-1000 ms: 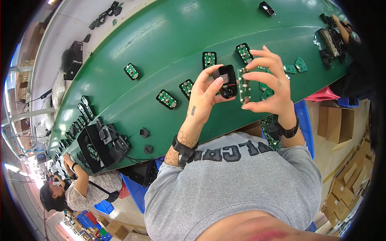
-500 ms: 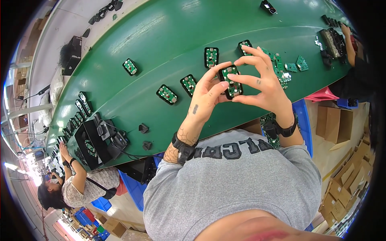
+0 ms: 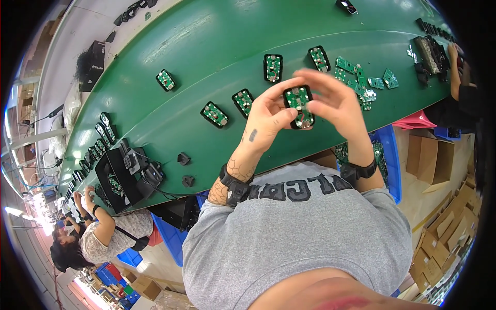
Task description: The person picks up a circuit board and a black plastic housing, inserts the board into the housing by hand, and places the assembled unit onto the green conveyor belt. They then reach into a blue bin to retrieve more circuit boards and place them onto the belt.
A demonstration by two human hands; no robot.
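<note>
My left hand [image 3: 269,116] grips a black plastic casing with a green circuit board [image 3: 298,107] in it, its thumb lying on the board's lower left. At the casing's right edge is my right hand [image 3: 337,103], smeared by motion. Its thumb and curved fingers are apart, and I see nothing between them; whether they touch the casing I cannot tell. Beyond my hands lie similar casings with boards: one upright [image 3: 273,67], one to its right [image 3: 319,59]. Left of my hands are two more, a nearer one [image 3: 242,103] and a farther one [image 3: 214,114].
Loose green boards [image 3: 356,77] are heaped on the green table [image 3: 217,57] to the right. Another cased board [image 3: 166,80] lies far left. Two small black parts [image 3: 184,159] sit near the front edge, beside a black box [image 3: 116,181]. Co-workers are at both table ends.
My right hand's fingers have drawn off the board's face and moved to the casing's right side. My left hand still holds the casing. The co-worker at left has raised their hands slightly.
</note>
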